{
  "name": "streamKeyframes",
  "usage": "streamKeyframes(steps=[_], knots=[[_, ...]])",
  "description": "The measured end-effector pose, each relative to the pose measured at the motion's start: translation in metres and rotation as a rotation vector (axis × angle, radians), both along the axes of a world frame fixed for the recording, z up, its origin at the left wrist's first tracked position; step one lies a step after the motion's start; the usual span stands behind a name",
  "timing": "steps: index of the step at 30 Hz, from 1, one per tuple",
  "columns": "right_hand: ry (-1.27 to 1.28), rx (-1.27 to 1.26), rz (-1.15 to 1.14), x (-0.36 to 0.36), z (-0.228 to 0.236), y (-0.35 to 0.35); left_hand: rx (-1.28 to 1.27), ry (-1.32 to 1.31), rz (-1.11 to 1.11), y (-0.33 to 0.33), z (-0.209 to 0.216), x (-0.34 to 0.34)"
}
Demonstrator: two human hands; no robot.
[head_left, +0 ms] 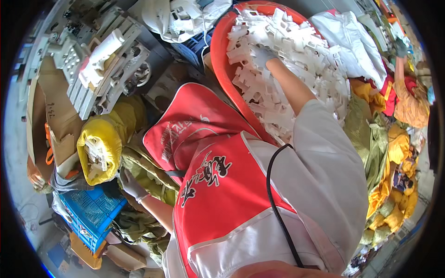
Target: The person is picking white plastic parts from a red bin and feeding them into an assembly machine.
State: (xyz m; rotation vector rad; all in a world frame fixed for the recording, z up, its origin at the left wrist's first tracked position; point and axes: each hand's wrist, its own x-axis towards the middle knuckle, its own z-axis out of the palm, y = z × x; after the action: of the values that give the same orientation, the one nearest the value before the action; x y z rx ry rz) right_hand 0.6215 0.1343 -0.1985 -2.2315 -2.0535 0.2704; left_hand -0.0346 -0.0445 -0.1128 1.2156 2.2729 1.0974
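A red apron (236, 178) covers the front of the person, over white clothing. Beyond it stands a big red tub (221, 51), heaped with white plastic pieces (296, 65). At the upper left is a metal machine (104, 99) with a row of slats. A white sack (345, 41) lies against the far right side of the tub, and a cardboard box (60, 106) stands left of the machine. Below the machine, a yellow sack (116, 143) lies with its mouth open, more white pieces showing inside. A blue crate (88, 211) sits just below that sack.

The gloved right hand (264, 55) is down among the pieces in the tub; I cannot tell whether its fingers grasp any. The gloved left hand (132, 185) is right beside the yellow sack's mouth, its fingers too unclear to tell whether they grip or are loose.
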Motion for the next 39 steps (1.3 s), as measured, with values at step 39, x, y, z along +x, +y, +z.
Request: streamKeyframes(steps=[39], knots=[[1.65, 0.065, 0.381, -0.222, 0.271, 0.093, 0.63, -0.195, -0.393, 0.185, 0.199, 0.096]])
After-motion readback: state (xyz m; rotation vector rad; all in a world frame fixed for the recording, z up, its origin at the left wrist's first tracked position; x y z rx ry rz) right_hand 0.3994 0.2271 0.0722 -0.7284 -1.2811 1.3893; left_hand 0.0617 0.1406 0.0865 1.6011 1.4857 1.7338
